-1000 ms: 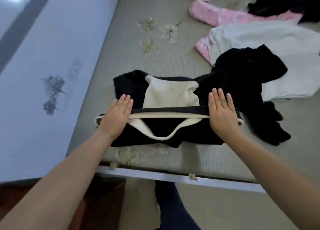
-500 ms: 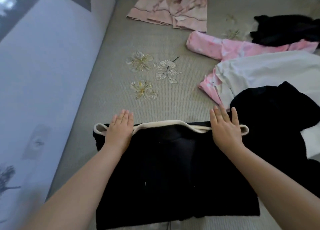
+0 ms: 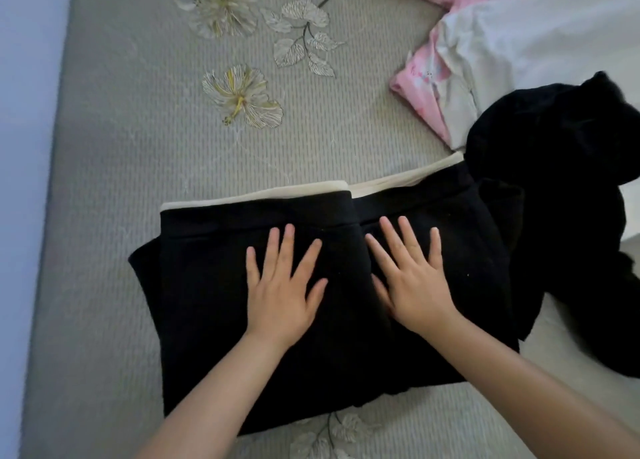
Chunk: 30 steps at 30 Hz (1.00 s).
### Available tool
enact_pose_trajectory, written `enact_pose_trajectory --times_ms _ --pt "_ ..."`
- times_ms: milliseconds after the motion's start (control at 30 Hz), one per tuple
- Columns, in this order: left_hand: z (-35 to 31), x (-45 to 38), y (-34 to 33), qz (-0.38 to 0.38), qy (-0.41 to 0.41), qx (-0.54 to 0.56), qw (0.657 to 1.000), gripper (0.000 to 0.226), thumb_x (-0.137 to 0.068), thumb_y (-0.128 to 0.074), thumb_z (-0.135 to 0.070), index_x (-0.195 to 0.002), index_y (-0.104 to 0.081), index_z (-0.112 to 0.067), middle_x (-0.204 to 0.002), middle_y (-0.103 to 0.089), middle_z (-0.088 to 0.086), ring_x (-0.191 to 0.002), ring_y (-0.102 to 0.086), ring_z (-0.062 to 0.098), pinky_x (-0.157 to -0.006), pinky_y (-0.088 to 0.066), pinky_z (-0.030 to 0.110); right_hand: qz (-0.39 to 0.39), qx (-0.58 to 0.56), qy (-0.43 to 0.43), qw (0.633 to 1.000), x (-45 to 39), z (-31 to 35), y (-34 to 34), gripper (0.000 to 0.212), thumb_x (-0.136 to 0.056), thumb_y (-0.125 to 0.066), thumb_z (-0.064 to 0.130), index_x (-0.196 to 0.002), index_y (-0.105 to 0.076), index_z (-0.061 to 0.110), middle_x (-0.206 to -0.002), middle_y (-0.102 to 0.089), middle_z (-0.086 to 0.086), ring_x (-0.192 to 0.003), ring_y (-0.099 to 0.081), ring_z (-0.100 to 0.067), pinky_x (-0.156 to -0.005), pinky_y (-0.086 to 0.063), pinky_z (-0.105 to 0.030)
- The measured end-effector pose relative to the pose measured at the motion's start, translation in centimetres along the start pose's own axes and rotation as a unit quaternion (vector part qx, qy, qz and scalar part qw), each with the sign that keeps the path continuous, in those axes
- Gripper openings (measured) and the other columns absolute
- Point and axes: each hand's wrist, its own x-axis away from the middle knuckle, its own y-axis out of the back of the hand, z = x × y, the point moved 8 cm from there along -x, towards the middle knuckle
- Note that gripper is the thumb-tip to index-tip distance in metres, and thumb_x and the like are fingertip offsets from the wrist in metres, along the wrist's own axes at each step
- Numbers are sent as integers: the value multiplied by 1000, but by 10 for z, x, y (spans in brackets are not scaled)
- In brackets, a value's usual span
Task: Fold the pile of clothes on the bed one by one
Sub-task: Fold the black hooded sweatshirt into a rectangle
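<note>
**Pressing the fold flat before the next turn**

So the black garment [image 3: 242, 337] is lying on the bed [image 3: 121, 147] right in front of me, folded over on itself, with its cream lining [image 3: 256, 195] peeking out along the far edge. Both my palms are down on it: left hand [image 3: 282, 292] near the middle, right hand [image 3: 412, 285] just beside it, fingers [image 3: 273, 247] straight and spread, gripping nothing, just pressing.

My take on doing this bit well: push from the centre outward so the trapped air and bumps go to the edges, not into a ridge under the palms. The far edge looks stepped, the right half sitting a little further back than the left, so I'd square that up before folding again. There's also a flap sticking out at the left side that I'd tuck in.

One thing to watch: the loose black clothing [image 3: 554, 181] on my right touches my piece, so dragging could catch it. The white top [image 3: 536, 43] and pink garment [image 3: 419, 88] sit further off.
</note>
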Motion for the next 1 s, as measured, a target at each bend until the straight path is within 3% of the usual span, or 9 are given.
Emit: enact_pose_trajectory --times_ms 67,133,267,367,467,500,567,800,1000 --pt "30 -8 -16 44 84 21 995 62 -90 -39 -48 -144 -22 -21 -153 -3 16 -135 17 22 -108 11 48 52 -4 -57 997 -15 -22 -13 57 -83 -62 37 -129 -50 6 -140 -41 -21 -132 -32 -40 -104 -8 -60" --pt "48 -12 -23 49 99 25 994 67 -89 -35 -52 -146 -12 -24 -154 7 12 -131 27 14 -106 20 42 35 20 -70 997 -36 -41 -12 61 -78 -68 34 -127 -52 2 -136 -45 -23 -130 -34 -43 -101 -5 -63" --pt "71 -25 -5 13 105 30 994 63 -92 -40 -44 -144 -22 -13 -153 -10 16 -142 5 26 -109 12 47 40 63 -105 992 -76 -83 3 58 -79 -65 28 -128 -48 2 -129 -52 -20 -133 -31 -39 -101 5 -65" --pt "99 -40 9 -8 137 -21 990 55 -92 -44 -30 -139 -32 -3 -146 -28 21 -139 -15 33 -109 4 55 37 98 -74 992 -87 -106 12 20 -84 -59 12 -99 -64 1 -96 -61 -18 -113 -46 -37 -103 7 -66" --pt "110 -58 31 -37 111 -69 991 27 -87 -56 -12 -103 -57 10 -98 -58 31 -99 -52 44 -96 -26 65 8 111 -100 989 -90 -128 27 10 -78 -55 -4 -80 -65 -3 -82 -59 -20 -99 -47 -38 -108 -2 -58" --pt "109 -62 39 -49 78 -82 992 17 -83 -62 -4 -87 -60 12 -80 -58 29 -79 -55 44 -80 -41 61 11 119 -113 986 -91 -136 31 13 -75 -53 -7 -82 -64 -4 -86 -59 -21 -102 -45 -38 -108 -5 -53" --pt "112 -66 50 -39 41 -102 993 13 -75 -69 3 -73 -59 11 -65 -56 26 -61 -53 40 -53 -42 44 26 143 -124 982 -93 -150 37 22 -71 -51 -10 -90 -61 -3 -92 -58 -22 -105 -42 -37 -105 -9 -47" --pt "148 -61 35 78 124 -219 965 27 -97 -39 -24 -116 -53 -11 -110 -54 11 -104 -47 29 -77 -34 33 59 140 -142 978 -98 -155 20 37 -80 -44 -5 -116 -51 3 -112 -51 -18 -116 -35 -32 -109 -4 -49" --pt "87 -32 39 -34 125 -90 987 52 -85 -50 -3 -135 -37 -4 -141 -33 22 -132 -24 35 -109 -10 50 -62 -28 -211 975 -42 -130 23 45 -88 -53 14 -129 -45 -3 -139 -39 -23 -132 -30 -39 -107 -16 -53"
